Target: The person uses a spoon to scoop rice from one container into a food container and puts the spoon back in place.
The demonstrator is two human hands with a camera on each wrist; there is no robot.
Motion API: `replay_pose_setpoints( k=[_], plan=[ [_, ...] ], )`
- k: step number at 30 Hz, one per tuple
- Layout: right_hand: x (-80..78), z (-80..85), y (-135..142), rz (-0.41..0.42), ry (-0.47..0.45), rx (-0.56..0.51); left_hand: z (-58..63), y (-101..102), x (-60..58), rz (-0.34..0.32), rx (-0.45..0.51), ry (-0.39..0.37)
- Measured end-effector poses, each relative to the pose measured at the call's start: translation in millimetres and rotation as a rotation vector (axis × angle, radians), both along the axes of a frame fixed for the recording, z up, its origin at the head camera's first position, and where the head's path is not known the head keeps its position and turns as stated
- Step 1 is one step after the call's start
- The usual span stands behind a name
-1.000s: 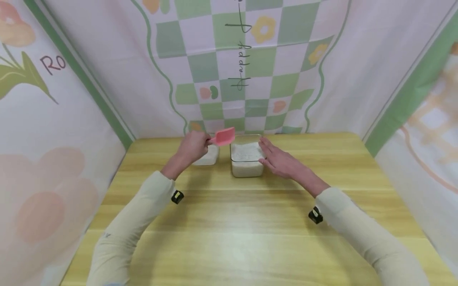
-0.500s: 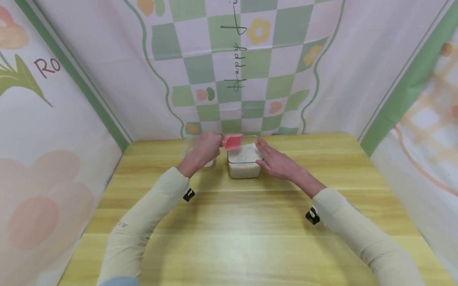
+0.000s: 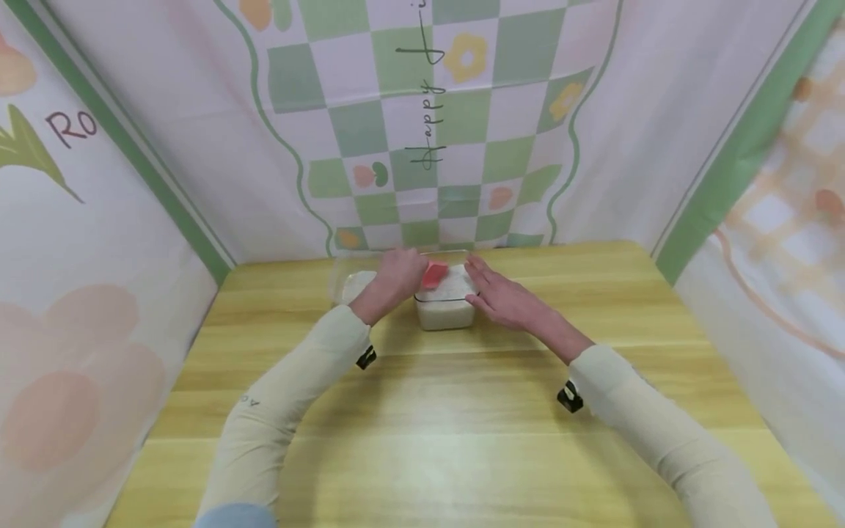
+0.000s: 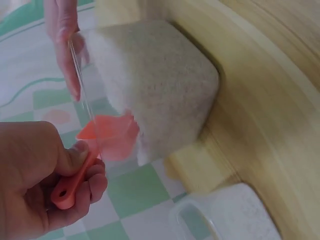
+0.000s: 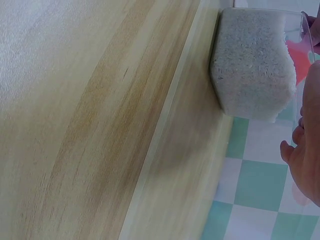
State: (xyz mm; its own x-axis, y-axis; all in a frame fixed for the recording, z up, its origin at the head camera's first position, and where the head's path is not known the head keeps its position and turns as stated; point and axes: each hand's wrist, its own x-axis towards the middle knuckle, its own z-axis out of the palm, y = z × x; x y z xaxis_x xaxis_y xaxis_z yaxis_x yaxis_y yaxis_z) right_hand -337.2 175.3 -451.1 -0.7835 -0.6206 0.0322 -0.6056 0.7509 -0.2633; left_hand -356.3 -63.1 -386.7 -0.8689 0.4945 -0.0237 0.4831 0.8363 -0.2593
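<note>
A clear, square-cornered container point(image 3: 417, 312) of white rice point(image 5: 255, 65) stands at the back of the table. My left hand point(image 3: 396, 277) grips the handle of a pink scoop point(image 4: 112, 135), thumb on top and fingers curled beneath, as the left wrist view shows. The scoop's head is inside the container's rim, its front edge at the rice surface. Against the right side of the rim rests my right hand point(image 3: 507, 299), its fingers straight. Left of the container, a second clear container point(image 3: 339, 275) also has white contents and is partly covered by my left hand and wrist.
Both containers are on a light wooden table point(image 3: 422, 433), close to its back edge. Behind them hangs a green-and-white checkered cloth point(image 3: 462, 117), with printed cloth on both sides too.
My left hand has moved right with the scoop, from over the gap between the containers to inside the rice container, and lowered its head to the rice. My right hand stays at the rim.
</note>
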Motion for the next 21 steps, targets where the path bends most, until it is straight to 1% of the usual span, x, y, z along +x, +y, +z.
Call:
replay_pose_setpoints(
  k=[2, 4, 7, 9, 11, 14, 18, 21],
  plan=[
    [-0.2, -1.0, -1, 0.002, 0.001, -0.003, -0.6, 1, -0.3, 0.008, 0.01, -0.02],
    [0.4, -0.9, -2, 0.0, -0.001, -0.01, 0.3, 3, -1.5, -0.001, 0.021, -0.034],
    [0.1, -1.5, -2, -0.004, 0.002, -0.011, 2.2, 5, -4.6, -0.02, 0.053, -0.082],
    [0.0, -1.3, -2, -0.008, 0.001, -0.01, 3.4, 6, -7.5, -0.027, 0.084, -0.132],
    [-0.3, -1.3, -2, -0.007, 0.003, -0.012, 4.4, 6, -9.9, -0.018, 0.121, -0.194],
    [0.2, -0.9, -3, -0.006, 0.011, -0.02, 5.2, 2, -13.1, -0.014, 0.172, -0.264],
    [1.1, -1.5, -3, -0.003, 0.019, -0.025, 5.8, -2, -15.3, -0.044, 0.233, -0.339],
    [1.4, -1.8, -2, 0.0, 0.022, -0.027, 6.2, -7, -16.2, -0.048, 0.294, -0.416]
  ],
)
